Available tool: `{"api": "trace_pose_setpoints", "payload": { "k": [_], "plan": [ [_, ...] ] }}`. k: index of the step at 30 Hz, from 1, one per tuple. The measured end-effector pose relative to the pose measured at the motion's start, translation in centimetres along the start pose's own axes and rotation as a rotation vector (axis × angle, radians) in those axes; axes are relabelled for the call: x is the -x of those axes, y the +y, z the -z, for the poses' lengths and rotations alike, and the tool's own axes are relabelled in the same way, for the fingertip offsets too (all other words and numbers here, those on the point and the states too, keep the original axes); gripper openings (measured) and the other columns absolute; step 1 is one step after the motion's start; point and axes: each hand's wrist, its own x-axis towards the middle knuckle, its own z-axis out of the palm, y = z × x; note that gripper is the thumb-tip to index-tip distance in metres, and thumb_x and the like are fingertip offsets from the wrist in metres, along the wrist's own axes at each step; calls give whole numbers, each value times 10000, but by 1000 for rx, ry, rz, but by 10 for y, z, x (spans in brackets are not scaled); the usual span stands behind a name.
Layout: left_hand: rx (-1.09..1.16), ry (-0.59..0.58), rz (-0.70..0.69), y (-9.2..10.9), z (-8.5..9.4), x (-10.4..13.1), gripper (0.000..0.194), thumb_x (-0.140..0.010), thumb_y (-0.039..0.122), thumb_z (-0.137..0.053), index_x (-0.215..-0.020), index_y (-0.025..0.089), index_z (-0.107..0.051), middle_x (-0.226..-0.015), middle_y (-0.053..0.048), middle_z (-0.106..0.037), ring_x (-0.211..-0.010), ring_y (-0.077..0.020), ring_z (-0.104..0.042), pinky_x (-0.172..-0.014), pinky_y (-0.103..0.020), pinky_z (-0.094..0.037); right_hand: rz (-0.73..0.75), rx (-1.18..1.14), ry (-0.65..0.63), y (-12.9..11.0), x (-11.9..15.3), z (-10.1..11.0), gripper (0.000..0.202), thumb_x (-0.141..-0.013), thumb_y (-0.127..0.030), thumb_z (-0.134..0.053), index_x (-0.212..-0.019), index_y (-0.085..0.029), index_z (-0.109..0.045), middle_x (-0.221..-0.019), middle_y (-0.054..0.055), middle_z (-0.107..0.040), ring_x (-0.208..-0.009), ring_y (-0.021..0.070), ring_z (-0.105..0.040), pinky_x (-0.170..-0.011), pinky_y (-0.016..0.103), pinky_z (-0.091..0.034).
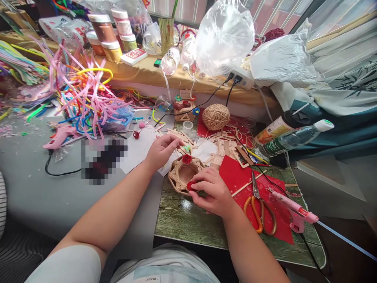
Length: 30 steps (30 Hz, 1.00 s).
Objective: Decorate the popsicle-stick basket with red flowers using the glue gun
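A twine-wrapped, many-sided basket [174, 179] stands on the green wood-patterned board in front of me. One red rolled rose [186, 158] sits on its far rim. At the near rim, my right hand [213, 192] pinches a second red rose [191, 185] against the twine. Beyond the basket's left side, my left hand [163, 152] is raised with thumb and index finger pressed together; whatever is between them is too small to make out. A small green-and-white piece [187, 149] shows just right of those fingertips.
Orange-handled scissors [259, 208] and a pink glue gun [294, 208] lie over red sheets at right. A twine ball [216, 117] and wooden sticks lie behind the basket. Another glue gun [63, 134] and pipe cleaners [88, 92] are left. Bottles [294, 139] stand at right.
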Motion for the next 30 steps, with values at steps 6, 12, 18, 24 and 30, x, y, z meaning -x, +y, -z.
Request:
{"api": "trace_pose_setpoints", "payload": {
  "k": [6,12,18,24,30],
  "plan": [
    [51,-252,266,5,-9,-2,338,-916,490,-762,-1096,205,-781,-1167,-113,-788,-1090,-244,-719,-961,-374,-557,-366,-301,589,13,4,-7,58,-913,-256,-761,-936,-261,-708,-1012,66,-711,-978,241,-677,-907,450,-550],
    [154,-369,463,3,-21,3,401,-843,452,-838,-1155,206,-783,-1257,-137,-769,-1073,-261,-745,-906,-390,-598,-622,-508,722,27,1,-13,217,-869,-408,-804,-903,-227,-689,-975,54,-707,-922,215,-668,-888,401,-552],
    [126,-375,414,1,-21,1,411,-865,463,-821,-1188,214,-765,-1293,-145,-754,-1143,-278,-732,-961,-421,-597,-621,-548,767,27,-2,-15,239,-863,-373,-816,-980,-231,-664,-955,35,-684,-876,187,-654,-842,364,-558],
    [-70,7,-163,26,-10,8,218,-977,422,-694,-1118,274,-770,-1190,-98,-766,-1180,-264,-697,-1081,-475,-533,-531,-567,763,19,1,-17,406,-831,-344,-865,-1139,-271,-610,-1081,50,-696,-978,197,-679,-936,390,-572],
    [-490,-502,-556,69,-22,16,595,-808,291,-886,-1361,402,-696,-1214,-70,-794,-1075,-289,-730,-956,-484,-573,-485,-784,538,11,4,-11,446,-799,-397,-902,-1133,-286,-628,-996,21,-719,-918,190,-686,-848,362,-587]
  ]
}}
